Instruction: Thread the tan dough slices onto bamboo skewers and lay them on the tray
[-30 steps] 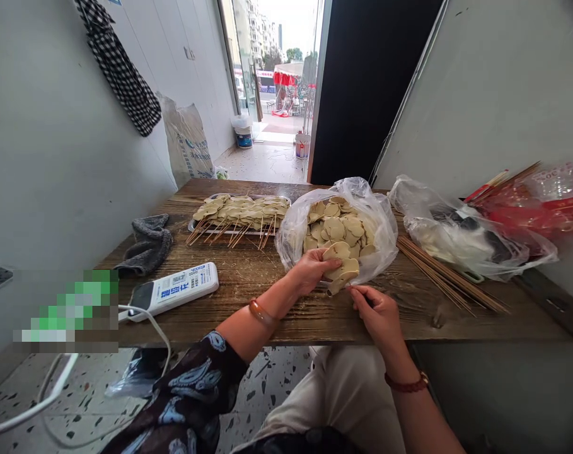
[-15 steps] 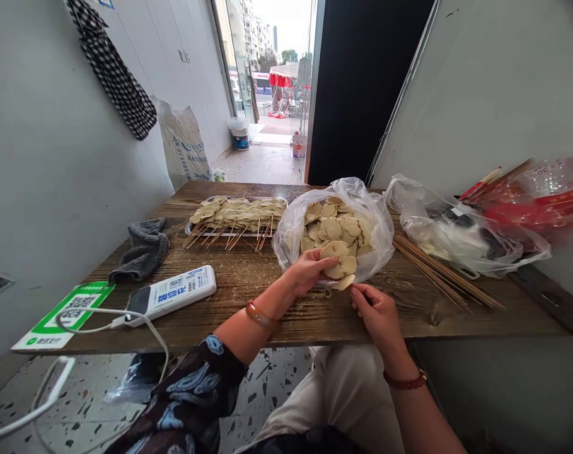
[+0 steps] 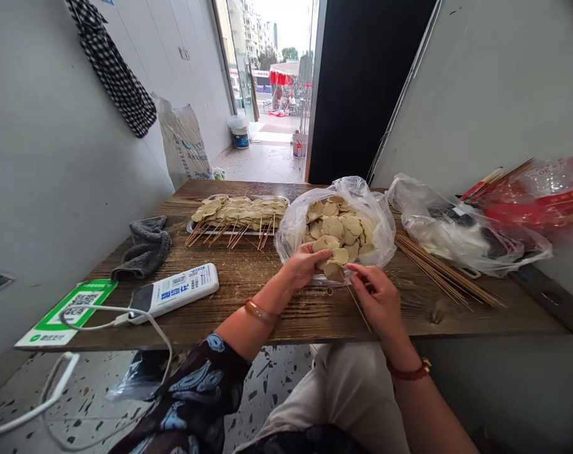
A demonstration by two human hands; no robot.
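From the slices (image 3: 334, 270) clamped in the left hand (image 3: 305, 265) at the bag's (image 3: 289, 228) near side, 1 thin stick (image 3: 360, 309) slanted down rightward, just beside the right hand (image 3: 378, 295), whose grip I couldn't tell.

A QR payment sign (image 3: 84, 299) suggests a shop.

Pale walls (image 3: 40, 139), speckled floor (image 3: 256, 392)
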